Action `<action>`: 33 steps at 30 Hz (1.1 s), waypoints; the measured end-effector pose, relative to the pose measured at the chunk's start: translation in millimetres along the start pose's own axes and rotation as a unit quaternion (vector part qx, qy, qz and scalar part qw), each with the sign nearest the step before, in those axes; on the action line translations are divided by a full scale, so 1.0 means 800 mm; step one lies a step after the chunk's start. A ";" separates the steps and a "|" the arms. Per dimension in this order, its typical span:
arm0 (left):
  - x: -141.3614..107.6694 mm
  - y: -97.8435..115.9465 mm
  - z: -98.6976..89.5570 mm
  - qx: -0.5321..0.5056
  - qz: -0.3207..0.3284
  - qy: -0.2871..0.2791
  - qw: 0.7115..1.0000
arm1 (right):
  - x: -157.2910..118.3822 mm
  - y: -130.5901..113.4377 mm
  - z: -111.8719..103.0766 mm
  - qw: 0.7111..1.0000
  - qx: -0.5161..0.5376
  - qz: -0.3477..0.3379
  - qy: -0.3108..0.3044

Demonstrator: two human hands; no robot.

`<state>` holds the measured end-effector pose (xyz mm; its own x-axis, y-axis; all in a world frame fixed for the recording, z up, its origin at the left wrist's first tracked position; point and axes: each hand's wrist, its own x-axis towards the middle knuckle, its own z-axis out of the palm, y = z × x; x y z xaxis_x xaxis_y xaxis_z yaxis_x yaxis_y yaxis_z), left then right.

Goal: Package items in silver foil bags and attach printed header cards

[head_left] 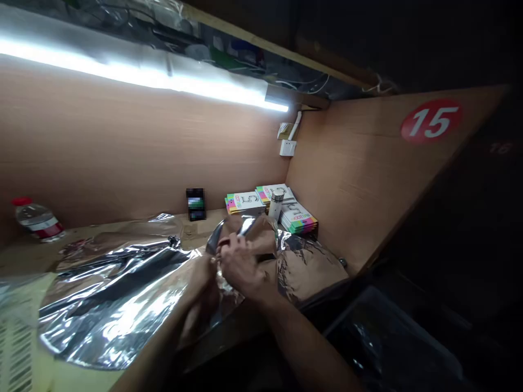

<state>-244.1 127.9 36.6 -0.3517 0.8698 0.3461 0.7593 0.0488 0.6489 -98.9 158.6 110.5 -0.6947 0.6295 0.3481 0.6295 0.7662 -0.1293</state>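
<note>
A shiny silver foil balloon (255, 231) is bunched up in front of me. My right hand (241, 267) has its fingers curled and closed on the foil. Beside it, my left hand (204, 280) is blurred and closed against the same crumpled foil, its fingertips partly hidden. More flat foil (122, 305) spreads across the table to the left, glossy and creased. On the right lies another foil piece (310, 267), puffed and wrinkled along its edge.
Behind the hands lie stacks of printed balloon packs (245, 201) with a flask (276, 204) among them. A phone (196, 204) leans on the back board. At far left a red-capped bottle (38, 220) tilts. A side panel (368, 174) marked 15 bounds the right.
</note>
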 end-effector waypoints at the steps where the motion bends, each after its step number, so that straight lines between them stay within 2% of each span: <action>1: 0.003 -0.021 -0.032 0.016 -0.044 0.043 0.998 | 0.012 -0.018 0.023 0.998 -0.010 -0.011 -0.060; 3: 0.001 -0.052 -0.079 0.040 -0.084 0.115 0.989 | 0.023 -0.045 0.066 0.988 -0.017 -0.024 -0.149; 4: -0.005 -0.061 -0.091 0.043 -0.079 0.121 0.989 | 0.023 -0.053 0.081 0.984 -0.012 -0.038 -0.173; 6: -0.025 -0.066 -0.095 0.030 -0.041 0.058 0.997 | 0.012 -0.059 0.097 0.979 0.008 -0.088 -0.186; 9: -0.058 -0.056 -0.070 0.036 0.019 -0.105 0.994 | -0.015 -0.037 0.088 0.976 0.013 -0.139 -0.165; 11: -0.071 -0.051 -0.054 0.100 0.063 -0.165 0.979 | -0.026 -0.004 0.076 0.989 -0.005 -0.084 -0.120; 14: -0.079 -0.053 -0.044 0.210 0.075 -0.179 0.958 | -0.024 0.053 0.068 0.996 -0.031 0.016 -0.081; 17: -0.081 -0.062 -0.041 0.244 0.049 -0.167 0.954 | -0.007 0.100 0.075 0.992 -0.039 0.058 -0.108; 20: -0.083 -0.070 -0.034 0.245 0.047 -0.164 0.954 | 0.009 0.128 0.088 0.980 -0.031 0.106 -0.166; 24: -0.085 -0.076 -0.027 0.248 0.051 -0.156 0.955 | 0.021 0.140 0.097 0.975 -0.037 0.153 -0.154; 28: -0.087 -0.081 -0.024 0.251 0.053 -0.150 0.955 | 0.025 0.144 0.085 0.965 -0.048 0.222 -0.127; 30: -0.087 -0.082 -0.023 0.250 0.054 -0.150 0.955 | 0.016 0.146 0.072 0.951 -0.057 0.280 -0.115; 33: -0.088 -0.081 -0.023 0.248 0.053 -0.152 0.955 | -0.018 0.134 0.061 0.927 -0.031 0.345 -0.140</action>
<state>-278.7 54.7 -17.5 -0.1398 0.9815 0.1305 0.9745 0.1130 0.1941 -38.3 238.1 45.9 -0.1757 0.9830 -0.0540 0.9709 0.1640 -0.1747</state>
